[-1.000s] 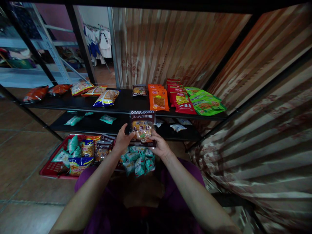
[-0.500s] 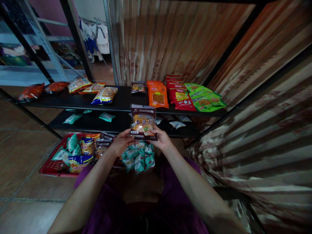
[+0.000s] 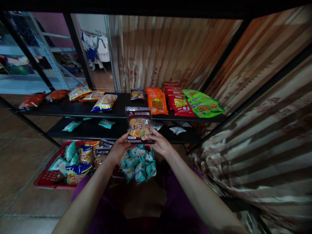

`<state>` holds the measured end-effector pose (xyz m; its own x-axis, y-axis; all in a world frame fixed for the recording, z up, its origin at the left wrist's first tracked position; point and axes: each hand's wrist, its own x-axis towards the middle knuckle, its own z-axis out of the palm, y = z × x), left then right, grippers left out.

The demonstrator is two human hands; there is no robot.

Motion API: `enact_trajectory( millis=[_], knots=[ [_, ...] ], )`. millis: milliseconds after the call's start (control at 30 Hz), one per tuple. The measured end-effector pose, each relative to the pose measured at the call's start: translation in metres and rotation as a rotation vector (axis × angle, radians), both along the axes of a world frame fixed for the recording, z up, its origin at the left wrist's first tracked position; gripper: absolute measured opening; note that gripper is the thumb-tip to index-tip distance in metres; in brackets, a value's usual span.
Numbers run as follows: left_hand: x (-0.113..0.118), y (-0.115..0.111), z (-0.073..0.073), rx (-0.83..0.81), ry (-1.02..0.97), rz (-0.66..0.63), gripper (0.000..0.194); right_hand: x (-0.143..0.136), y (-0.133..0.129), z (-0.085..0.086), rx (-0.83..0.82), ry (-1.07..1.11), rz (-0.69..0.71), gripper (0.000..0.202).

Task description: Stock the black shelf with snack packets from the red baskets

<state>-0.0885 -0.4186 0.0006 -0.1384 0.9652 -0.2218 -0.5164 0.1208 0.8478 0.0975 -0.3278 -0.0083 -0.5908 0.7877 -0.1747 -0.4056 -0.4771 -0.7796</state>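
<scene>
Between my two hands is a dark brown bag of potato chips (image 3: 139,126), upright with its printed front facing me. My left hand (image 3: 120,148) grips its lower left corner, and my right hand (image 3: 160,142) pinches its lower right corner. The bag is in front of the edge of the black shelf (image 3: 122,105). A similar brown chip bag (image 3: 137,94) stands on that shelf behind it. Beside that are orange snack packets (image 3: 157,102), red snack packets (image 3: 179,100) and green snack packets (image 3: 203,104). Below my hands lie several teal snack packets (image 3: 140,165).
A red basket (image 3: 46,175) on the floor at left holds teal, blue-yellow and brown bags. More snack bags (image 3: 104,103) line the upper shelf's left side. The lower shelf (image 3: 85,130) carries small packets. A striped curtain (image 3: 255,130) hangs at back and right.
The held chip bag has shifted slightly left relative to the shelf, both hands still on it. The whole scene sits a little lower in view.
</scene>
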Motion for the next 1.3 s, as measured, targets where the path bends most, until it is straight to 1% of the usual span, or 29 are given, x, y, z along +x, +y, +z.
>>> enact_trajectory(
  millis=[67,200,300,400,567,633,700,767,967,1167,1300],
  knots=[
    [-0.005,0.005,-0.001,-0.016,0.017,0.012,0.044,-0.001,0.002,-0.001,-0.006,-0.002,0.001,0.067],
    [-0.010,0.020,0.004,-0.075,0.044,0.101,0.042,-0.003,0.004,-0.001,-0.023,-0.009,0.023,0.068],
    [-0.009,0.033,0.008,-0.047,0.024,0.149,0.040,-0.007,0.005,-0.001,-0.039,-0.012,0.035,0.070],
    [-0.007,0.042,0.007,-0.023,0.024,0.212,0.040,-0.011,0.007,-0.001,-0.042,0.005,0.023,0.068],
    [-0.007,0.053,0.000,-0.001,0.155,0.351,0.033,-0.016,0.013,0.000,-0.033,0.006,0.005,0.066],
    [-0.007,0.058,0.001,-0.008,0.200,0.414,0.028,-0.017,0.015,0.000,-0.027,0.004,-0.005,0.066],
    [-0.007,0.063,0.003,-0.016,0.224,0.448,0.024,-0.020,0.018,0.000,-0.023,0.006,-0.018,0.066],
    [-0.007,0.068,0.006,-0.030,0.236,0.463,0.022,-0.023,0.021,0.000,-0.024,0.010,-0.037,0.063],
    [-0.013,0.090,0.008,-0.039,0.286,0.513,0.013,-0.032,0.034,0.001,0.014,0.007,-0.157,0.042],
    [-0.017,0.108,0.008,-0.025,0.362,0.503,0.012,-0.037,0.046,0.000,0.064,-0.032,-0.217,0.039],
    [-0.020,0.122,0.009,-0.005,0.359,0.494,0.015,-0.042,0.058,0.000,0.106,-0.080,-0.268,0.038]
  ],
)
